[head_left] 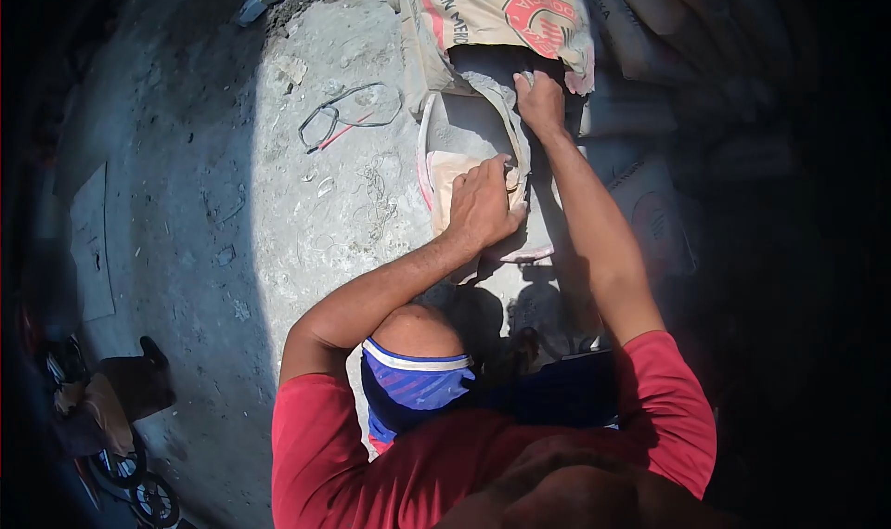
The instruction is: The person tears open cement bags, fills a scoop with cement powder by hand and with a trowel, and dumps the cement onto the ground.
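A brown paper cement bag (478, 14), printed with red and black lettering, lies torn open in front of me, with a dark hollow at its near edge. My left hand (481, 204) is closed on a crumpled torn paper flap (445, 181) below the bag. Higher up and to the right, my right hand (543, 102) is curled at the bag's torn edge, its thumb pointing up. What its fingers hold is hidden in shadow. Between the hands runs a dusty grey strip of torn paper (506, 111).
To the left, a loop of dark cord with a red piece (339, 125) lies on the dusty concrete floor (325, 223). More cement bags (654, 204) are stacked in shade at right. Small wheels (153, 499) and a flat board (91, 241) appear at far left.
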`<act>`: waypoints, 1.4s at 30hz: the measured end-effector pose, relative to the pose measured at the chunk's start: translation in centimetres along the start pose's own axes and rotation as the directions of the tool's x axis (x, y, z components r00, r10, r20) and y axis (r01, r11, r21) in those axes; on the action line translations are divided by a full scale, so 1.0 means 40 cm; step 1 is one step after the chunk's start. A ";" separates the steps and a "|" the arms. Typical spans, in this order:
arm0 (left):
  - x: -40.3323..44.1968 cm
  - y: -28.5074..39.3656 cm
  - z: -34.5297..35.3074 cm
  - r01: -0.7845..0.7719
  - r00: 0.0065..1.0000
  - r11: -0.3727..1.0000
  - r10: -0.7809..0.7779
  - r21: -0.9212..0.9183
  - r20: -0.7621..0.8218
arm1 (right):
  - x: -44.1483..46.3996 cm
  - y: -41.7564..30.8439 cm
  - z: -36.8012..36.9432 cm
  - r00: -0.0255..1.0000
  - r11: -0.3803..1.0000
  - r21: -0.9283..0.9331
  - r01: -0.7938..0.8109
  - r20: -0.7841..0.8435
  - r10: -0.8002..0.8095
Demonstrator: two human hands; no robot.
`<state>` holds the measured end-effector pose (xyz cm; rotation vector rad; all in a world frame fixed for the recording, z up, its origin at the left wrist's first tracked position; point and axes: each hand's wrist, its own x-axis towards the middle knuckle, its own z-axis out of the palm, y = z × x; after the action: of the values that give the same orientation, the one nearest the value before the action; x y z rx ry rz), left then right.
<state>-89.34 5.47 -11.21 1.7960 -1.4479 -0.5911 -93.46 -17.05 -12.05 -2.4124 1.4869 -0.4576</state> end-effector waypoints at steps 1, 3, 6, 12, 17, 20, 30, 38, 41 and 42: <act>-0.001 -0.001 -0.001 0.006 1.000 1.000 -0.005 0.012 -0.006 | -0.001 -0.002 -0.001 1.000 1.000 0.003 -0.004 -0.008 0.004; 0.001 -0.008 -0.002 -0.003 1.000 1.000 0.003 0.011 -0.014 | -0.015 0.010 0.013 0.996 0.997 0.027 -0.071 -0.056 0.072; -0.002 -0.010 0.008 -0.002 1.000 1.000 0.002 0.000 -0.020 | -0.046 0.072 0.048 0.967 0.983 0.129 -0.130 -0.203 0.155; 0.002 -0.013 0.009 -0.022 1.000 1.000 0.022 0.015 -0.003 | -0.161 0.227 0.041 0.971 0.959 0.266 -0.096 -0.187 0.148; -0.003 -0.010 0.025 -0.060 0.997 0.997 0.062 0.043 -0.047 | -0.087 0.275 0.036 0.941 0.938 0.318 -0.141 -0.253 0.227; -0.003 -0.017 0.028 -0.063 0.996 0.997 0.065 0.044 -0.059 | -0.052 0.334 0.077 0.955 0.872 0.453 -0.188 -0.124 0.271; 0.010 -0.034 0.020 -0.055 0.993 0.995 0.063 0.088 -0.096 | -0.192 0.356 -0.022 0.975 0.889 0.418 -0.189 -0.028 0.220; 0.007 -0.046 0.023 -0.094 0.992 0.985 0.105 0.144 -0.076 | -0.232 0.388 0.063 0.975 0.920 0.344 -0.186 -0.049 0.215; 0.010 -0.049 0.018 -0.119 0.992 0.975 0.123 0.188 -0.011 | -0.314 0.385 0.025 0.982 0.941 0.285 -0.185 0.008 0.190; 0.012 -0.050 0.020 -0.114 0.993 0.976 0.119 0.183 -0.018 | -0.320 0.387 0.019 0.987 0.952 0.269 -0.143 -0.034 0.157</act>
<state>-88.57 4.96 -13.22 1.8345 -1.6187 -0.3818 -111.15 -12.29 -20.34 -2.0792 1.5102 -0.6495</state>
